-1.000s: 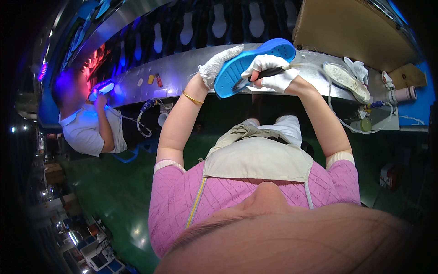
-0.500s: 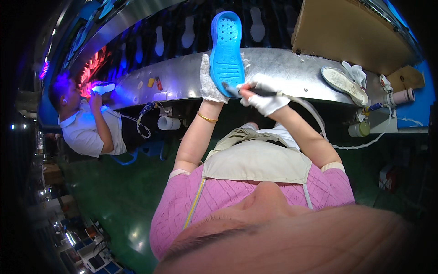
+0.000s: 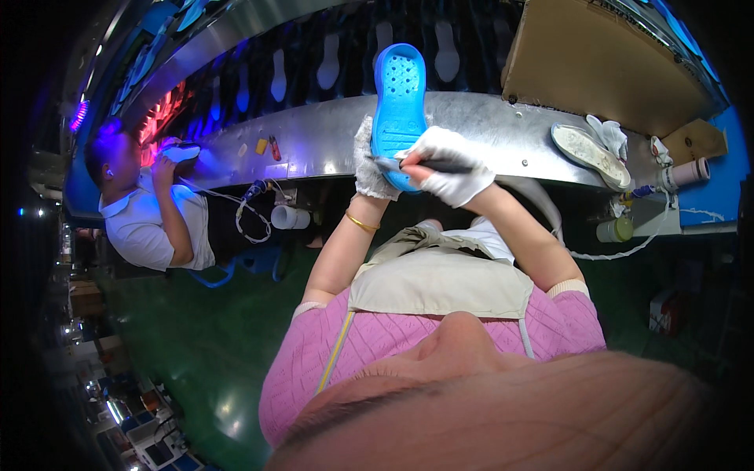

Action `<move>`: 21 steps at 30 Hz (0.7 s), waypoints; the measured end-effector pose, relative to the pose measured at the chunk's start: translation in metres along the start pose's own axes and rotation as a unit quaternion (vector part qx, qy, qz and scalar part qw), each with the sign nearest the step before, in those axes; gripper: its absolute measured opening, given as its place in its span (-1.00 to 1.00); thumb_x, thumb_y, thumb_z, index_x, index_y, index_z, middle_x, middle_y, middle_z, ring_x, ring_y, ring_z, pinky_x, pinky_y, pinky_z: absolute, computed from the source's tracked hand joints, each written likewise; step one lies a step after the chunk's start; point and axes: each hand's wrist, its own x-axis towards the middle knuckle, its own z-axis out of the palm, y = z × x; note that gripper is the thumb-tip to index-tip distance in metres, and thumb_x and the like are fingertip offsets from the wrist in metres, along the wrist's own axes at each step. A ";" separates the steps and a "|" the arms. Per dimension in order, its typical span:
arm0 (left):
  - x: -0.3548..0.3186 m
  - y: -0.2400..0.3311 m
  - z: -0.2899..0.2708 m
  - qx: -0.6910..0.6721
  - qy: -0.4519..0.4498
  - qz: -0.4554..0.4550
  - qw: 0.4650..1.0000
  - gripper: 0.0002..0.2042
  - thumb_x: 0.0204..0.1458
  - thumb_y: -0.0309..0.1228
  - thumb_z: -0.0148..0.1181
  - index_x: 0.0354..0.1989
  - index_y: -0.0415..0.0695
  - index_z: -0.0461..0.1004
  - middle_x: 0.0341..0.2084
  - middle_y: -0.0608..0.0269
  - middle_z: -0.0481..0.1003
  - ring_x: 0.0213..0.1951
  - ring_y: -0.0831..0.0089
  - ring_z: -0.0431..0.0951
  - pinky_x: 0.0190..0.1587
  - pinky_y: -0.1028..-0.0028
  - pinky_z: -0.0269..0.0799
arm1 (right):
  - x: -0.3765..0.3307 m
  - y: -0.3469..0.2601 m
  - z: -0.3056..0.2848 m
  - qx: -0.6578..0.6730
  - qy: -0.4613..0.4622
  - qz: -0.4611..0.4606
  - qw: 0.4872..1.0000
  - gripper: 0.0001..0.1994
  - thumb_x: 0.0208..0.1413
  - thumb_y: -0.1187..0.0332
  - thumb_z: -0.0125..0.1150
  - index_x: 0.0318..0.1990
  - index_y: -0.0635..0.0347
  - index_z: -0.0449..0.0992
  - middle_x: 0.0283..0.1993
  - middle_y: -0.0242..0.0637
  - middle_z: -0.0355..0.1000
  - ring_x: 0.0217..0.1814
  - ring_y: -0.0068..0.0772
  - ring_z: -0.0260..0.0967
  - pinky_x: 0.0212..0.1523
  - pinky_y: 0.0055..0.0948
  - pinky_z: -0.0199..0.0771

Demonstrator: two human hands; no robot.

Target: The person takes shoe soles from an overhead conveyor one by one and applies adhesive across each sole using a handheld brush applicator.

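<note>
A blue shoe sole [image 3: 401, 98] with small round holes at its far end is held upright in front of me, over the metal bench edge. My left hand [image 3: 370, 174], in a whitish glove, grips its near end from the left and behind; most of those fingers are hidden by the sole. In my right hand [image 3: 454, 169], whose white glove leaves fingertips bare, is a dark-handled brush [image 3: 384, 163]. Its tip touches the sole near the left edge of the near end. A pale hose [image 3: 542, 200] runs below my right wrist.
Sole shapes [image 3: 328, 63] lie on a dark conveyor beyond the metal ledge [image 3: 314, 129]. A cardboard sheet [image 3: 601, 67], a whitish sole [image 3: 591, 157] and a cloth [image 3: 608, 135] are to the right. At far left, a person [image 3: 153, 208] works on a lit sole.
The sole and my left hand have come slightly nearer to me. My right hand has moved the brush left across the sole's near end, to its left edge.
</note>
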 end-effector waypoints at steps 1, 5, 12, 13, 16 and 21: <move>0.006 -0.002 0.002 0.024 -0.005 0.048 0.999 -0.41 0.09 0.08 -0.19 0.02 -0.25 0.29 -0.14 0.00 0.43 -0.15 0.17 0.47 -0.02 0.23 0.41 | 0.001 -0.005 -0.007 0.166 -0.018 0.195 0.966 -0.88 -0.11 0.56 0.29 -0.37 0.23 0.50 -0.39 -0.27 0.47 -0.43 -0.48 0.42 -0.35 -0.52 0.45; -0.016 0.005 0.012 -0.075 -0.054 -0.038 0.995 -0.32 0.08 0.09 -0.16 0.19 -0.25 0.12 0.04 -0.10 0.31 -0.01 0.04 0.41 0.09 0.09 0.33 | 0.016 0.018 -0.037 0.025 0.059 0.128 0.990 -0.92 -0.07 0.54 0.30 -0.40 0.27 0.52 -0.37 -0.29 0.49 -0.38 -0.58 0.42 -0.32 -0.59 0.48; -0.028 -0.007 0.017 -0.008 -0.075 -0.087 0.993 -0.27 0.09 0.08 -0.15 0.27 -0.26 -0.01 0.11 -0.19 0.22 0.09 -0.06 0.32 0.14 -0.03 0.24 | 0.050 0.038 -0.084 0.026 0.142 -0.010 0.989 -0.89 -0.13 0.57 0.34 -0.42 0.24 0.52 -0.37 -0.29 0.48 -0.37 -0.52 0.43 -0.31 -0.58 0.45; -0.029 -0.006 0.018 0.022 -0.082 -0.088 0.992 -0.27 0.09 0.07 -0.14 0.28 -0.26 -0.03 0.12 -0.20 0.21 0.09 -0.06 0.32 0.14 -0.04 0.23 | 0.051 0.041 -0.084 -0.014 0.162 -0.030 0.986 -0.89 -0.14 0.59 0.34 -0.43 0.24 0.52 -0.37 -0.30 0.47 -0.37 -0.51 0.43 -0.29 -0.57 0.46; -0.026 -0.002 0.017 0.024 -0.056 -0.078 0.995 -0.34 0.11 0.03 -0.14 0.22 -0.27 0.08 0.06 -0.13 0.29 0.02 -0.01 0.39 0.10 -0.01 0.30 | 0.033 0.030 -0.056 -0.268 0.139 -0.223 0.927 -0.79 -0.29 0.65 0.31 -0.44 0.15 0.52 -0.39 -0.25 0.44 -0.34 -0.30 0.43 -0.31 -0.46 0.45; -0.014 0.007 -0.021 -0.053 -0.037 -0.047 0.997 -0.44 0.14 -0.01 -0.15 0.12 -0.27 0.22 -0.01 -0.05 0.36 -0.07 0.03 0.46 0.00 0.06 0.42 | -0.005 0.015 -0.022 -0.135 0.037 -0.153 0.978 -0.75 -0.34 0.65 0.36 -0.44 0.16 0.51 -0.34 -0.24 0.47 -0.29 -0.30 0.44 -0.22 -0.43 0.46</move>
